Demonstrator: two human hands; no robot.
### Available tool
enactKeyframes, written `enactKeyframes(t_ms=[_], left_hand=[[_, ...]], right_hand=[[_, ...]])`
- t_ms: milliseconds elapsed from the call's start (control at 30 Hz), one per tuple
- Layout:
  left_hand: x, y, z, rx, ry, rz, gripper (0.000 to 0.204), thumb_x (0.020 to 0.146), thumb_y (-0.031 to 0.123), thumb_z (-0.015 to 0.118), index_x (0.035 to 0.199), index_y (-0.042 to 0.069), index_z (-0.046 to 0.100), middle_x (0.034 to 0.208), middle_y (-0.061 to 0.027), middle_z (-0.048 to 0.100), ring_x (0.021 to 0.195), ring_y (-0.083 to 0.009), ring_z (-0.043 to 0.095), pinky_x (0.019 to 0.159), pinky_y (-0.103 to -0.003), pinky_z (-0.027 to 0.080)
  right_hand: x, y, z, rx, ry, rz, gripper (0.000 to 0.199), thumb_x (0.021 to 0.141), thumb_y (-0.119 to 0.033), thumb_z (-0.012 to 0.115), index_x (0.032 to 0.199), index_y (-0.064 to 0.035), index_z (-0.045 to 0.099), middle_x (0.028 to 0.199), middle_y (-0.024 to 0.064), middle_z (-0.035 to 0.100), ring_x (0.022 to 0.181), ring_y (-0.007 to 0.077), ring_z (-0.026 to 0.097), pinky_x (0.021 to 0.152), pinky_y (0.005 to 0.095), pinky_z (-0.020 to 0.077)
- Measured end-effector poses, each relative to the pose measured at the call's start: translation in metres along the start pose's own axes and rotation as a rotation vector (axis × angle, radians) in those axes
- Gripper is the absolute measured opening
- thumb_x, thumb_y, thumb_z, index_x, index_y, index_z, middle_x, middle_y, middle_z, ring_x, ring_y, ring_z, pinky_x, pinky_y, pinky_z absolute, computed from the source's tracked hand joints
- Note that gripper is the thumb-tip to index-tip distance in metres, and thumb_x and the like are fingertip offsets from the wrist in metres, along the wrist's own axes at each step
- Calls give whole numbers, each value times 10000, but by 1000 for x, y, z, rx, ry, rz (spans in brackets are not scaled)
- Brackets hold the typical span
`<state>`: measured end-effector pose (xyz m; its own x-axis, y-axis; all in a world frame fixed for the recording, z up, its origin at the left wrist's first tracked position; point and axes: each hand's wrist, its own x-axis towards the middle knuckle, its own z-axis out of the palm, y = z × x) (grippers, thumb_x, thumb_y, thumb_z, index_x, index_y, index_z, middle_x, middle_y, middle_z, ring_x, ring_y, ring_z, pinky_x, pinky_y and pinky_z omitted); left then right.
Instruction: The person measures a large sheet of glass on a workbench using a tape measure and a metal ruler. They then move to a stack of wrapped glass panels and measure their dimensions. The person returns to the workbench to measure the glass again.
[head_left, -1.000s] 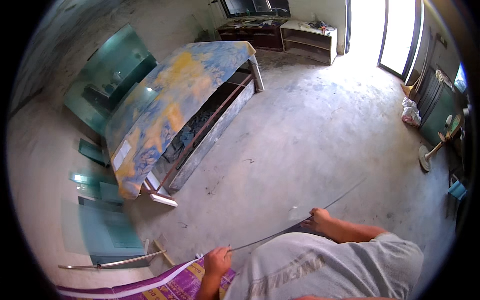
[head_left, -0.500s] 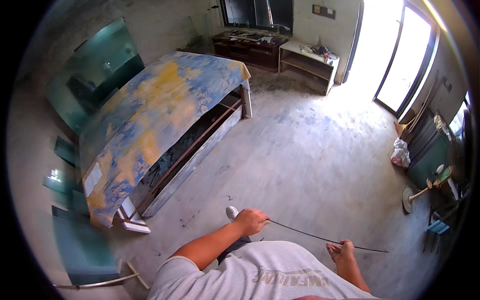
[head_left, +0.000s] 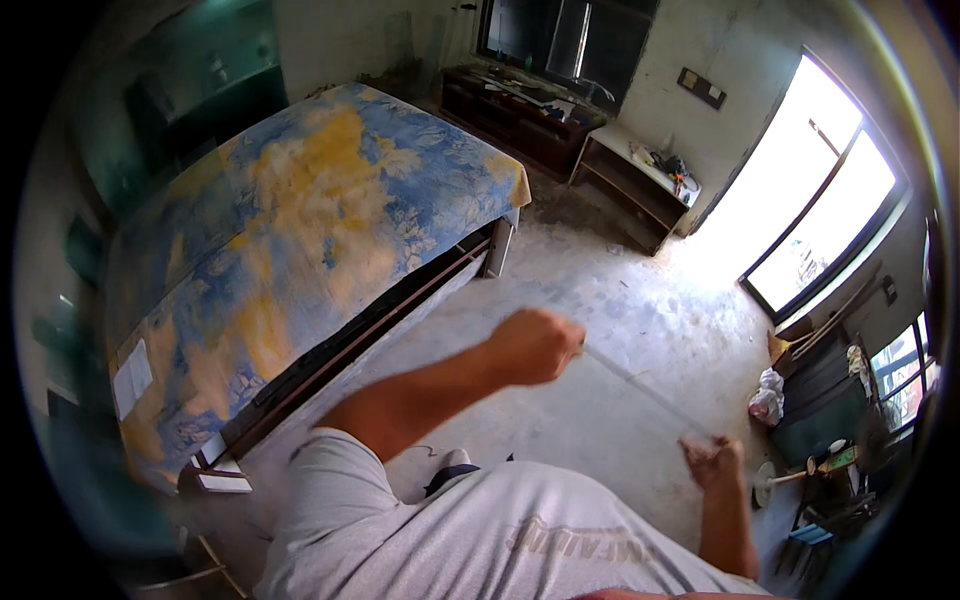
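Observation:
My left hand (head_left: 535, 347) is raised in front of me, its fingers closed in a fist around one end of a thin strip (head_left: 640, 387). Motion smears the strip, which looks grey and slants down to the right. At its lower end is my right hand (head_left: 715, 462), held lower and nearer my body. There the thumb and a finger seem to pinch the strip, while other fingers stay partly spread. Exactly how they grip it is blurred.
To the left stands a large table (head_left: 300, 215) under a blue and yellow cloth. Glass sheets (head_left: 210, 100) lean behind it. A low white shelf (head_left: 640, 170) is by the bright doorway (head_left: 820, 190). A pedestal fan (head_left: 765, 485) and a white bag (head_left: 768, 397) stand at right.
My left hand has risen and moved forward and right with the strip's end. My right hand has shifted slightly up. The strip slants more steeply, and the view has turned.

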<state>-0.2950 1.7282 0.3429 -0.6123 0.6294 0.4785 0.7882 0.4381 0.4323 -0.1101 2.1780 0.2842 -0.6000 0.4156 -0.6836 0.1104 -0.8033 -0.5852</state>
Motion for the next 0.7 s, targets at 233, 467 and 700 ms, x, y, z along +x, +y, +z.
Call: enactKeyframes(t_ms=[233,467,700], left_hand=[[60,50,-252,599,266,151,107,856,88,727,924,37,662,812,-130,682,728,-286,676,616,-397,523],[39,-45,-264,888,530,11,180,834,74,744,1010,66,710,932,-119,724,830,-332,695,717,-409,551],[3,-200,-192,1053,579,-399,197,837,82,701,1034,93,715,954,-143,714,828,-368,675,713,-451,544]], right_hand=[[-93,-28,270,-91,-393,-354,390,969,-184,515,1273,53,453,1382,362,467,1229,469,571,1000,444,570],[39,1,505,-67,-992,-81,225,990,-143,503,1126,29,452,1208,306,525,1138,413,581,983,542,552],[209,123,720,-233,-1053,107,178,934,-92,500,976,80,513,958,257,634,807,423,679,834,539,608]])
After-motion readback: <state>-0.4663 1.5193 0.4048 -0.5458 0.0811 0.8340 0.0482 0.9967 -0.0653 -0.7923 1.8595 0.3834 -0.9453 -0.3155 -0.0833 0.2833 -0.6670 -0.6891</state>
